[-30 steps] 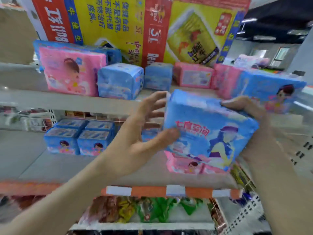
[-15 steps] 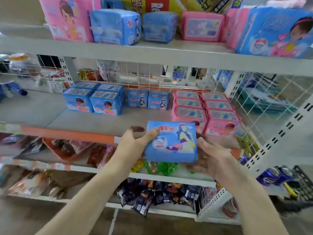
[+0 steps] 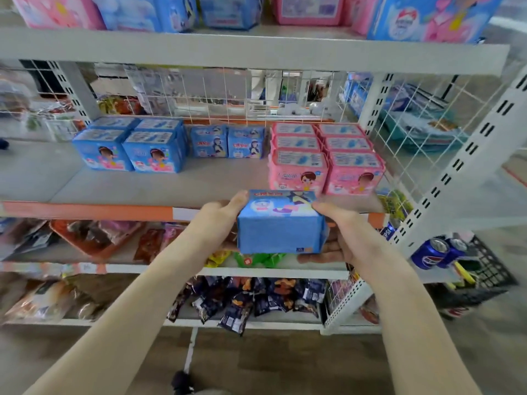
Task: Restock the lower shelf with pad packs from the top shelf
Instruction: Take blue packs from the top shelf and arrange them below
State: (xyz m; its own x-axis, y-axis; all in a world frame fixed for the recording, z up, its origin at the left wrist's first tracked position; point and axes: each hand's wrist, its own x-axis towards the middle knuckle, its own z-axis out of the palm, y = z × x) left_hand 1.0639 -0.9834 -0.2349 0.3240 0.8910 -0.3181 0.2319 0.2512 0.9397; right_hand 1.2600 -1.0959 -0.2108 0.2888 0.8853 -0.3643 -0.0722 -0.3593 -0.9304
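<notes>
**Blue pad pack held at the shelf edge**

A soft blue, plastic-wrapped rectangular pad pack [image 3: 281,232] with a cartoon figure on top is gripped from both sides. The left hand [image 3: 219,220] has its thumb on top, and the right hand [image 3: 339,235] cups underneath. The pack is at the front edge of the grey lower shelf [image 3: 142,189].

Both bare arms reach up from the bottom of the frame and converge at its centre. The left arm [image 3: 128,309] rises from the lower left corner, and the right arm [image 3: 413,323] rises from the lower right; both are nearly straight. The wrists are level with each other. The left hand [image 3: 219,220] grips the left end of a pack [image 3: 281,229], with its thumb lying over the upper left edge and its fingers mostly hidden behind and below. The right hand [image 3: 339,232] grips the right end, its thumb pressed on the upper right corner and its fingers curled underneath, their tips showing below the bottom edge.
</notes>
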